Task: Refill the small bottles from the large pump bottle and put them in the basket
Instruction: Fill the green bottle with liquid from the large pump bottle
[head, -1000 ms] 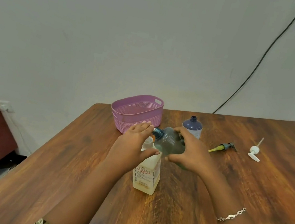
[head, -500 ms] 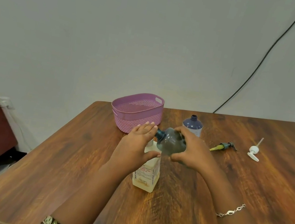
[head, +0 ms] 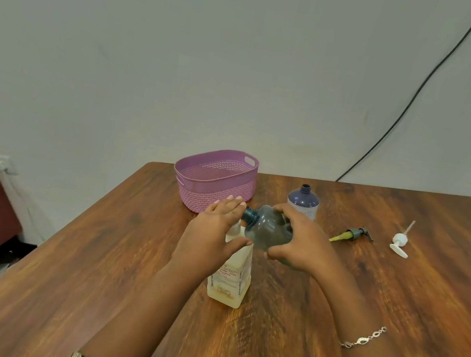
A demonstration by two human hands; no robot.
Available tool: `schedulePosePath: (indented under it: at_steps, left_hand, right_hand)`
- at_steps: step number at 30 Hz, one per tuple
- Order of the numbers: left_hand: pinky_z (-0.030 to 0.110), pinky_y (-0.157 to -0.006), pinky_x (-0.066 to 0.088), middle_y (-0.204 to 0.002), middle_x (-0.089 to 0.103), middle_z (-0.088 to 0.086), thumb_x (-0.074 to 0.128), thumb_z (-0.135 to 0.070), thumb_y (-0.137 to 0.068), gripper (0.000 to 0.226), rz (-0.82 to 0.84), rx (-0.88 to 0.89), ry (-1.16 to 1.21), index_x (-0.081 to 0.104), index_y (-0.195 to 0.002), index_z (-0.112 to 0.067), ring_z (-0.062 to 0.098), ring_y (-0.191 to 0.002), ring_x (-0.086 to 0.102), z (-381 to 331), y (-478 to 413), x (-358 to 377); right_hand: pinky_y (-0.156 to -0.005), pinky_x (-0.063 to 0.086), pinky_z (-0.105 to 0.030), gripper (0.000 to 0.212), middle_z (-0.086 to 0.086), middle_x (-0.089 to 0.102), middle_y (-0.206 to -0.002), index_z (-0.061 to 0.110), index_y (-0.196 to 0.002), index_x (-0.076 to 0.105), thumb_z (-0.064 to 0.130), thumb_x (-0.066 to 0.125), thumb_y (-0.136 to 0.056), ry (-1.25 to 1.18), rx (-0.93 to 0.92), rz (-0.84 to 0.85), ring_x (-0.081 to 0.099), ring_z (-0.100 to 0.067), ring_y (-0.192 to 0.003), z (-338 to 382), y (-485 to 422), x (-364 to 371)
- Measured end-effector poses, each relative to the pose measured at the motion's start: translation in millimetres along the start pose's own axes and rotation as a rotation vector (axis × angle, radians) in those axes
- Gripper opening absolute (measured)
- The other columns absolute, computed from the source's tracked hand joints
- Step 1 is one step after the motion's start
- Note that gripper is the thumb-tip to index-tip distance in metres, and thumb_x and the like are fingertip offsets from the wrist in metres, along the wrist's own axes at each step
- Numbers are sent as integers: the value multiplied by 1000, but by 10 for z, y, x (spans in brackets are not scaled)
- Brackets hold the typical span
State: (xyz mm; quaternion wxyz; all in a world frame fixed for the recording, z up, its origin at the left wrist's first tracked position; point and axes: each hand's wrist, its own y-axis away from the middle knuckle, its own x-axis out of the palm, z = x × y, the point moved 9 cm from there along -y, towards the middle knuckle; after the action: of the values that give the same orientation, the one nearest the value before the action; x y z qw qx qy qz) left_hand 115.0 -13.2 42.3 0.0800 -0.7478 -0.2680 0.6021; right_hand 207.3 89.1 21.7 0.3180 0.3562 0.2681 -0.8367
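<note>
Head view puts both hands at the middle of the tabletop [head: 395,301]. My right hand [head: 298,243] grasps the teal bottle [head: 266,228] around its body, holding it off the wood and tipped onto its side. My left hand [head: 216,228] steadies the cream bottle [head: 230,278], which stands upright on the tabletop. The thumb lies across its near shoulder and the fingers reach past the far side of its neck.

What matters is how the two mouths line up. The teal bottle's long axis runs nearly level, its open neck pointing left and a little away from me, right against my left fingers and just above the cream bottle's top. That opening is hidden behind my left hand, so I cannot tell whether the mouths line up or whether anything is flowing. I judge the pour depends on bringing the teal neck directly over it.

The basket [head: 215,193] sits just beyond my left hand, with no bottle visible in it. The uncapped purple bottle [head: 303,201] stands behind my right hand. A dark pump [head: 353,233] and a white pump [head: 400,242] lie to the right.
</note>
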Motion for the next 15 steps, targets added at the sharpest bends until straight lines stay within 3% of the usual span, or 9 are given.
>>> schedulePosePath:
  at_steps: [4, 7, 10, 15]
  left_hand:
    - [22, -111, 21, -148, 34, -6, 58, -42, -88, 62, -49, 7, 71, 37, -141, -21, 9, -139, 26, 9, -29, -86]
    - [18, -109, 17, -148, 34, -6, 56, -43, -88, 60, -94, 7, 76, 38, -141, -21, 7, -138, 26, 2, -52, -163]
    - [18, -110, 16, -148, 34, -7, 55, -44, -89, 59, -128, -9, 79, 38, -141, -22, 6, -139, 24, -24, -24, -121]
    - [20, -106, 23, -136, 50, -2, 67, -39, -81, 55, -233, -14, 158, 55, -129, -16, 0, -128, 31, 40, 13, -88]
  right_hand:
    - [-81, 44, -28, 73, 2, 52, -121, 24, -129, 42, 19, 78, -66, -20, -21, -11, 49, -11, -99, 49, 4, -43]
    - [-84, 45, -30, 72, 3, 52, -122, 23, -129, 42, 19, 78, -67, -5, -44, -9, 47, -9, -99, 105, -13, -88]
    - [-78, 41, -25, 73, 2, 51, -123, 23, -129, 42, 19, 78, -66, -7, -38, 5, 47, -9, -99, 88, -17, -70]
    - [-72, 38, -24, 71, 3, 53, -118, 26, -125, 44, 21, 79, -64, -5, -23, 10, 49, -11, -97, -8, -20, -9]
